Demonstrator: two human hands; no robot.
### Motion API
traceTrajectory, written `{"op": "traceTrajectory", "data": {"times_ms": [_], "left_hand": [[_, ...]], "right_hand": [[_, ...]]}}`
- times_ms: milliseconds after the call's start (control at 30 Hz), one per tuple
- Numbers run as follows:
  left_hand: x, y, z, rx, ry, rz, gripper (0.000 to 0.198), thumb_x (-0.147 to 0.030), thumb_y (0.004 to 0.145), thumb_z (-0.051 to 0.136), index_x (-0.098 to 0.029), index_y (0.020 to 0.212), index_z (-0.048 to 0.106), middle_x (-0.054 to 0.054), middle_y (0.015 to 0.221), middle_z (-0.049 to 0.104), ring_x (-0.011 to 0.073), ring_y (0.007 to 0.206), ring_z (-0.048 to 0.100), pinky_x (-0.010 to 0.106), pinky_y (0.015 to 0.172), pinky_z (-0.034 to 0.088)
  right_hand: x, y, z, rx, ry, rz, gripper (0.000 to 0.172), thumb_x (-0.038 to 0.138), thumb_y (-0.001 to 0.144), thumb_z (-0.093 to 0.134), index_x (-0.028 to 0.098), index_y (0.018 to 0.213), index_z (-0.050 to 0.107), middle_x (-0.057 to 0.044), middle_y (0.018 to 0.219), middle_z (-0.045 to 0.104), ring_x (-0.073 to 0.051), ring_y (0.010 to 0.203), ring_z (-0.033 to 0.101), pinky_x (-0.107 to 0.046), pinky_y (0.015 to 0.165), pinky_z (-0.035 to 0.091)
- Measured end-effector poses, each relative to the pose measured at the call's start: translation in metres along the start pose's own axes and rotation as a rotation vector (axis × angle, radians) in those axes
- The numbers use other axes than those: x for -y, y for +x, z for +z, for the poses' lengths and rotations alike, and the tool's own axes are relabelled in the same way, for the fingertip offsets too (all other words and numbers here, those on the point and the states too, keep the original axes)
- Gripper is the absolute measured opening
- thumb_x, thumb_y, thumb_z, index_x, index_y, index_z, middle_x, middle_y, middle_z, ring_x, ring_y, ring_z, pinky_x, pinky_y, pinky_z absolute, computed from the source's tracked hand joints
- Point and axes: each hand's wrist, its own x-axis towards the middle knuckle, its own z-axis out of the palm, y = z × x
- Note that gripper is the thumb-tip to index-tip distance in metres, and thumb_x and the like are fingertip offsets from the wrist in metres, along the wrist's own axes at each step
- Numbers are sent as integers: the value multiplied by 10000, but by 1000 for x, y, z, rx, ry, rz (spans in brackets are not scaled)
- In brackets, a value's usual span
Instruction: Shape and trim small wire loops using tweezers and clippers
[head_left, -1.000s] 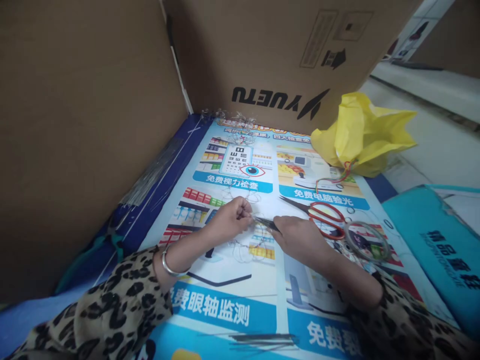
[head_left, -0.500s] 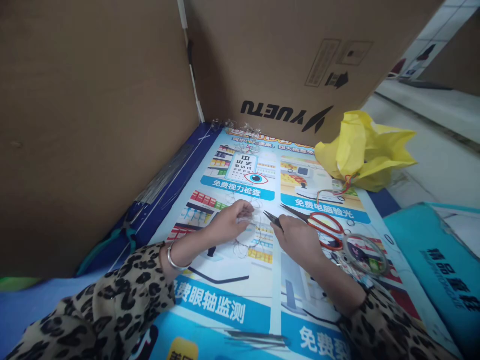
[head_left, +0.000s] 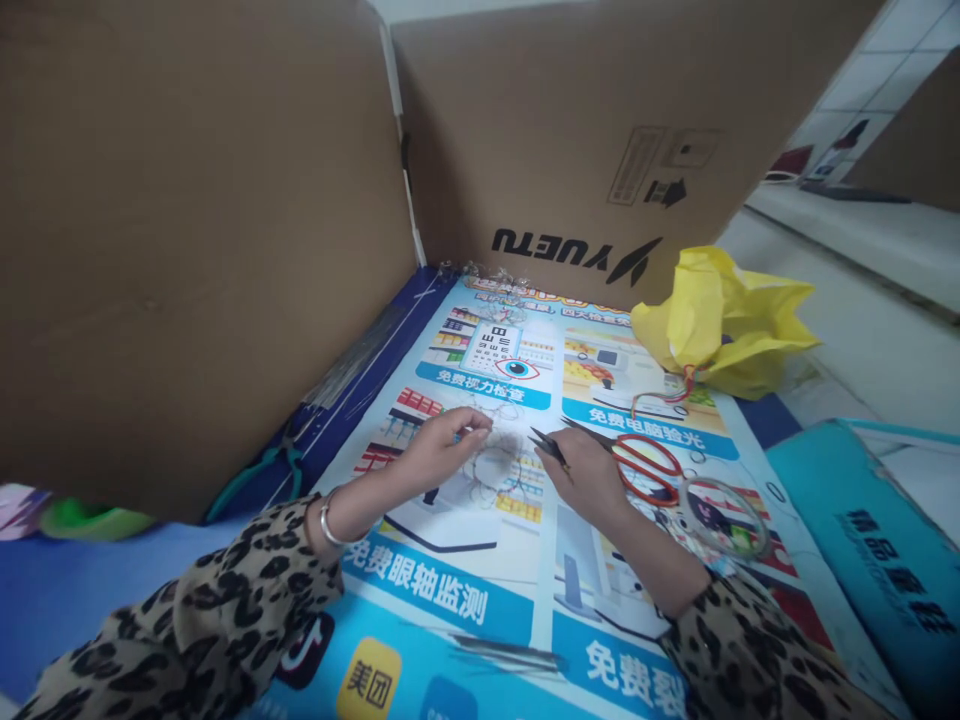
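Note:
My right hand [head_left: 589,475] is closed around dark pointed tweezers [head_left: 549,442], whose tips point left. My left hand [head_left: 448,448] has thumb and fingers pinched together; whatever lies between them is too fine to make out. Just beside its fingertips is a thin wire ring [head_left: 474,478] with small loops, over the printed poster [head_left: 551,560]. Red-handled scissors [head_left: 649,468] lie immediately right of my right hand, their blades partly behind it. A clear round coil [head_left: 724,517] rests farther right.
Cardboard panels [head_left: 585,120] stand at the left and back. Teal-handled pliers [head_left: 259,470] and a bundle of thin wires [head_left: 356,360] lie at left. Cut wire pieces [head_left: 506,655] lie in front. At right are a yellow bag [head_left: 720,320] and a blue box [head_left: 847,530].
My left hand has drawn slightly left and its fingertips are farther from the tweezers. The right hand keeps hold of the tweezers. The whole view has shifted a little.

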Motion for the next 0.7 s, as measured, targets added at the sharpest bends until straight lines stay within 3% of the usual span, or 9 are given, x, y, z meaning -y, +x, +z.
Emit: {"op": "traceTrajectory", "data": {"times_ms": [133, 367, 567, 700], "left_hand": [[-5, -26, -9, 22, 74, -42, 213, -299, 837, 452, -185, 920, 610, 47, 894, 640, 160, 837, 569, 296, 780, 432], [-14, -59, -4, -159, 167, -105, 166, -295, 827, 473, -200, 863, 604, 51, 1017, 637, 175, 985, 566, 309, 876, 412], [-9, -55, 25, -400, 142, -139, 124, -238, 808, 493, -199, 873, 592, 62, 1027, 629, 191, 1008, 558, 334, 861, 429], [4, -48, 38, -386, 300, 2, 153, -199, 802, 502, -203, 908, 612, 72, 1052, 623, 206, 1060, 522, 381, 942, 381]], "right_hand": [[1, 0, 0, -40, 79, -81, 248, 320, 865, 402, 153, 921, 575, -92, 883, 614, -187, 852, 554, -299, 749, 413], [4, 2, -1, -57, 183, -127, 271, 312, 868, 407, 133, 1007, 556, -95, 916, 612, -188, 896, 544, -311, 795, 418], [2, 3, -5, -41, 263, -185, 268, 297, 877, 389, 155, 1051, 533, -100, 1019, 593, -171, 957, 546, -300, 823, 434], [3, 3, -7, -20, 322, -188, 280, 309, 877, 394, 156, 1069, 528, -103, 1101, 569, -174, 1037, 523, -298, 876, 422]]}}
